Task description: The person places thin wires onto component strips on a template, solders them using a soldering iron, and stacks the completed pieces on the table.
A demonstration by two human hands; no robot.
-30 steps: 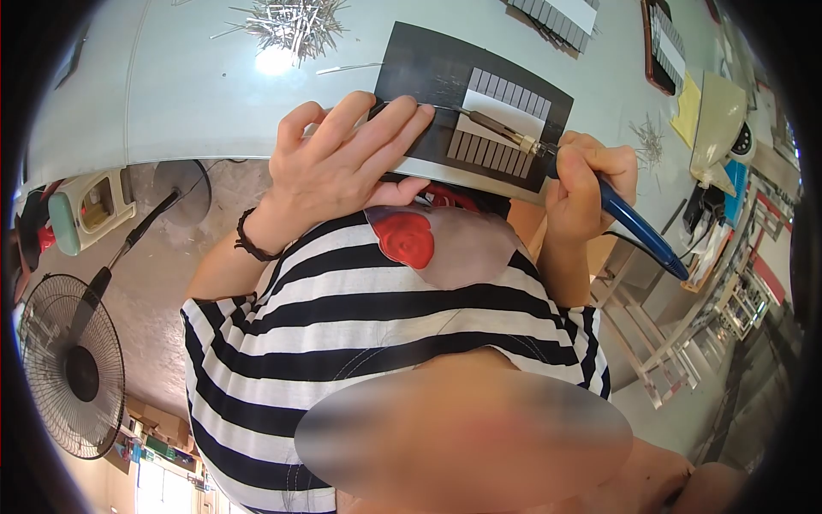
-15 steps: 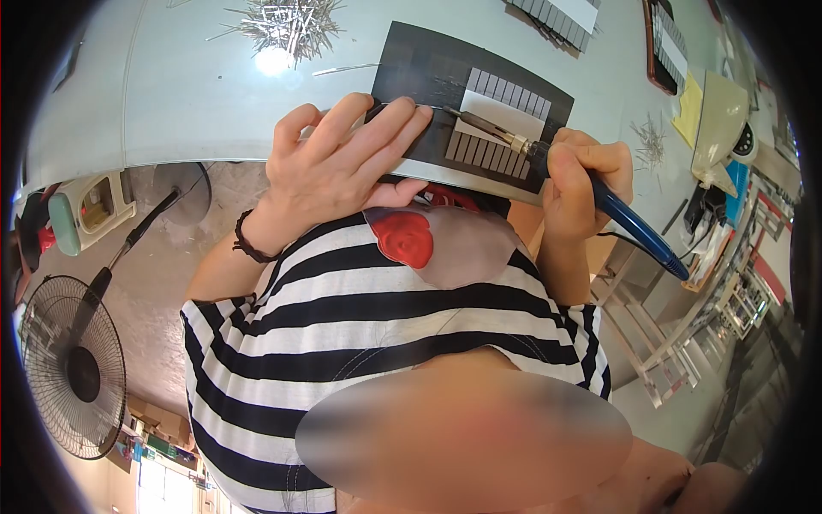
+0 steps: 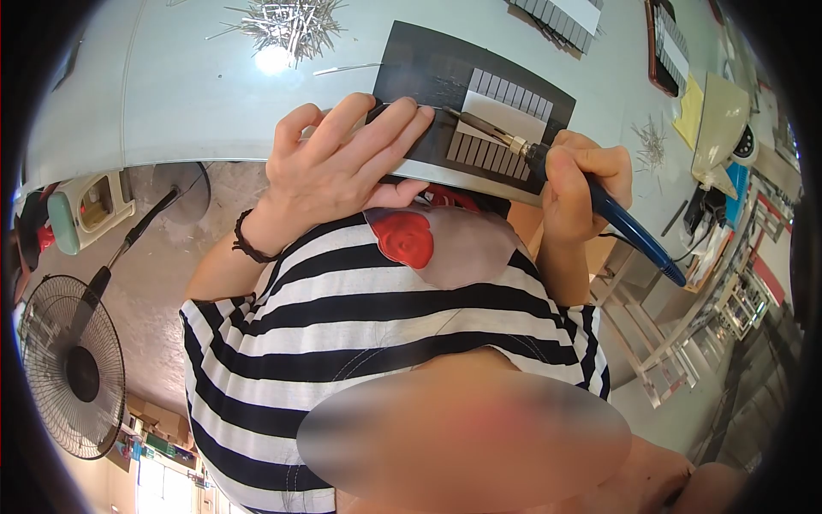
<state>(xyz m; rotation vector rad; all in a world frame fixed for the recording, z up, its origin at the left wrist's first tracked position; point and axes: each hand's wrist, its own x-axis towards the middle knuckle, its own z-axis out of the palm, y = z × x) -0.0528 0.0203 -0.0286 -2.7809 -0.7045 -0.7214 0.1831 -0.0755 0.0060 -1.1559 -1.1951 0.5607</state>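
My right hand point(image 3: 584, 182) is closed round the blue handle of a soldering iron point(image 3: 638, 231). The iron's metal tip points left, close to the fingertips of my left hand point(image 3: 342, 154). That hand lies over the dark mat's front left part, fingers stretched out and pressing down, thumb near the table edge. A thin wire end point(image 3: 443, 107) shows between my left fingertips and the iron's tip; the rest is under the fingers. On the dark mat point(image 3: 419, 56), a white card with rows of grey strips point(image 3: 507, 84) lies partly beneath the iron.
A pile of thin metal pins point(image 3: 291, 26) lies at the back left, with one loose wire point(image 3: 347, 68) nearby. Another strip card point(image 3: 561, 19) and a red-brown framed tray point(image 3: 664, 51) stand farther back. More pins point(image 3: 651, 144) lie at right. A fan point(image 3: 81, 373) stands left.
The rear end of the soldering iron has dipped very slightly. Both hands otherwise keep their places.
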